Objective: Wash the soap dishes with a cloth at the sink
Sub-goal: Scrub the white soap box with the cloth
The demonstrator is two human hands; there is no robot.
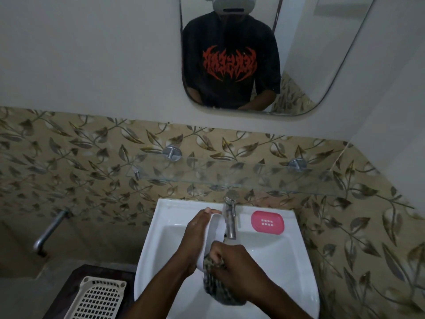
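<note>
I am working over the white sink, taking the tap as my marker. My left hand is gripping the white soap dish just left of the tap, holding it on edge over the basin with its top end close beside the spout. My right hand — in front of the tap and below it — is clenching a dark checked cloth and pressing it to the dish's lower end. The pink soap dish is lying flat on the sink rim just right of the tap, apart from both hands. A cream slotted basket is sitting well to the tap's lower left — off the sink.
</note>
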